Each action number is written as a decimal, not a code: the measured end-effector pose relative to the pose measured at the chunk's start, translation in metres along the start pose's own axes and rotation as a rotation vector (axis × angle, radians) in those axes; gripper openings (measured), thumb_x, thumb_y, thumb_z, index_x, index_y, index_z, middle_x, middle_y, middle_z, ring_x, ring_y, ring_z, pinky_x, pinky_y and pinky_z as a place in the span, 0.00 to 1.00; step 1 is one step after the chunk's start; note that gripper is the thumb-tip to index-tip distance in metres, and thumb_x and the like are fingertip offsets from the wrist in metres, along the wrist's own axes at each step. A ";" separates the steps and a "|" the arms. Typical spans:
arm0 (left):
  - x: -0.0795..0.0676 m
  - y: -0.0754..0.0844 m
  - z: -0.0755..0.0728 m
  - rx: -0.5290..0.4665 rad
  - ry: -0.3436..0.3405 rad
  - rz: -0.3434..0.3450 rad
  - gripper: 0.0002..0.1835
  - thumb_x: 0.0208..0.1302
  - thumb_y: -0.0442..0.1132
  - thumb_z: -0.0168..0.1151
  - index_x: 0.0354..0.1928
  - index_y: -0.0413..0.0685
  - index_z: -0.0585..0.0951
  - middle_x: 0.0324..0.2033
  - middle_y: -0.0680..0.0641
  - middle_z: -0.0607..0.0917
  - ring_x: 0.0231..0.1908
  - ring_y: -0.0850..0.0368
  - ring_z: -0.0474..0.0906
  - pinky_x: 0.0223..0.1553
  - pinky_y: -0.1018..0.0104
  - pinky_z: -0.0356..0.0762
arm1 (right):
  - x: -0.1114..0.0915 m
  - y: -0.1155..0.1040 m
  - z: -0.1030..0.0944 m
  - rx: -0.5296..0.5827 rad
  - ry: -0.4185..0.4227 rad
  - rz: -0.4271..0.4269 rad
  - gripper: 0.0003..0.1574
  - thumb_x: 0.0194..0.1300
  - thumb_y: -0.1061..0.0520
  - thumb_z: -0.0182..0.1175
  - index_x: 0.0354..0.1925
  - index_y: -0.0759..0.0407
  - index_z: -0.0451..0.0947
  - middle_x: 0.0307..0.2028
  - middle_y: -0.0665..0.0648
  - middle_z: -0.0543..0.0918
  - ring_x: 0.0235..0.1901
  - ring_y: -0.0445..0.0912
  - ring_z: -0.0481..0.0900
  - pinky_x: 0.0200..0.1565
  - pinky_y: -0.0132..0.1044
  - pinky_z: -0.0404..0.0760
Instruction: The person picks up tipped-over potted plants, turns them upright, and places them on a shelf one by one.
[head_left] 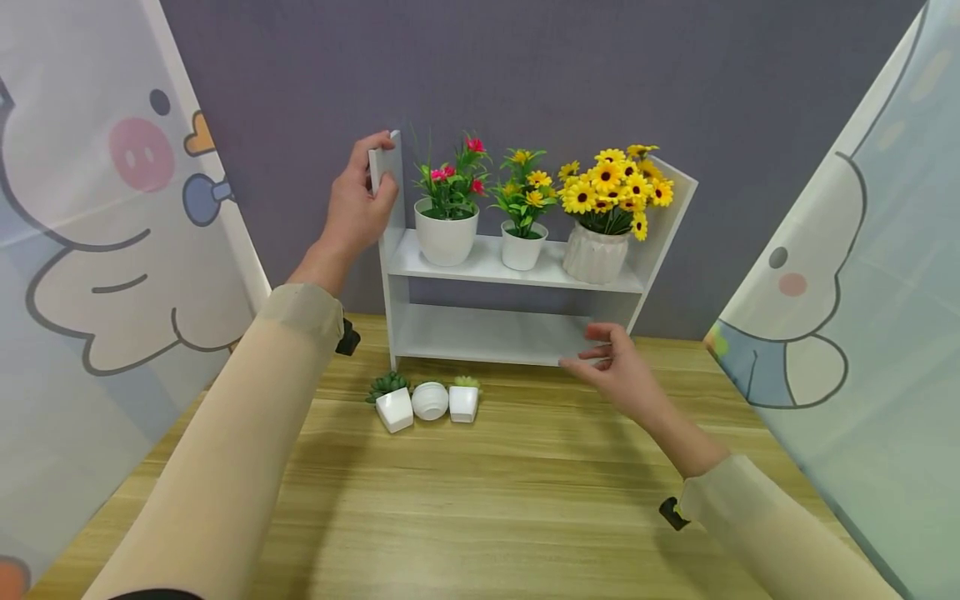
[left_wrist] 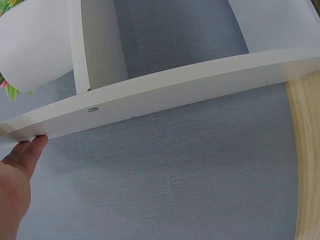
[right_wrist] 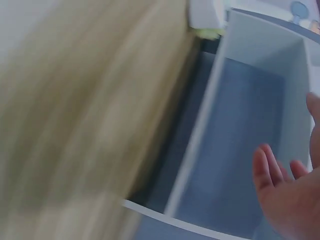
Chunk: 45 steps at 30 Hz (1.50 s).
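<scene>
A white two-tier shelf stands at the back of the wooden table. My left hand grips the top of its left side panel, thumb on the inner face; in the left wrist view, fingertips press against the outer face. My right hand, fingers loosely spread and holding nothing, is in front of the lower board's right end. Along the upper board stand a white pot with pink flowers, a smaller pot with yellow flowers and a ribbed pot of sunflowers.
On the table before the shelf's left end lie two tipped white pots with succulents, one dark green and one light green, with a round white pot between them. A grey wall rises behind; cartoon-printed panels flank both sides.
</scene>
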<state>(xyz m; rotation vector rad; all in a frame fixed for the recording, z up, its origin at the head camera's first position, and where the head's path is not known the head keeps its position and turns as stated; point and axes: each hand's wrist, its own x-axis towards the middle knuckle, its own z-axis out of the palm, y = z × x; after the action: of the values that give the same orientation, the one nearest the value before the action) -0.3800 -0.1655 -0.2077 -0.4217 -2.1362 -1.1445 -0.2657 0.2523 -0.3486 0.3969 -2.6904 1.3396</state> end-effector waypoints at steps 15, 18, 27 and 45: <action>-0.001 0.001 0.000 0.004 0.001 -0.005 0.27 0.84 0.42 0.45 0.80 0.61 0.66 0.77 0.39 0.76 0.58 0.42 0.82 0.52 0.48 0.77 | -0.018 0.022 0.060 0.039 -0.312 0.029 0.45 0.72 0.47 0.75 0.71 0.70 0.66 0.66 0.70 0.77 0.58 0.55 0.83 0.55 0.44 0.87; -0.001 0.001 0.000 0.001 0.003 -0.005 0.27 0.84 0.42 0.45 0.80 0.61 0.67 0.77 0.40 0.76 0.58 0.42 0.83 0.53 0.46 0.78 | -0.018 0.016 0.074 0.047 -0.339 0.045 0.45 0.71 0.46 0.76 0.70 0.69 0.66 0.65 0.70 0.77 0.57 0.53 0.84 0.56 0.45 0.88; -0.001 0.001 0.000 0.003 0.005 -0.001 0.27 0.83 0.42 0.45 0.80 0.60 0.67 0.77 0.40 0.77 0.55 0.43 0.81 0.51 0.52 0.77 | -0.013 -0.003 0.117 0.088 -0.360 0.073 0.49 0.68 0.43 0.78 0.70 0.68 0.67 0.64 0.66 0.79 0.57 0.51 0.85 0.53 0.46 0.88; -0.001 0.001 -0.001 0.000 -0.006 -0.014 0.27 0.84 0.42 0.46 0.80 0.61 0.66 0.79 0.42 0.74 0.62 0.40 0.82 0.61 0.41 0.81 | 0.002 -0.025 0.173 0.049 -0.137 0.198 0.43 0.64 0.39 0.80 0.56 0.64 0.69 0.47 0.60 0.79 0.43 0.50 0.77 0.44 0.40 0.78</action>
<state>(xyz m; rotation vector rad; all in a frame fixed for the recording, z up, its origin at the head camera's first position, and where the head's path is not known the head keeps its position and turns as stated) -0.3780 -0.1656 -0.2074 -0.4112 -2.1479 -1.1527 -0.2576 0.0995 -0.4337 0.2390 -2.8790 1.4830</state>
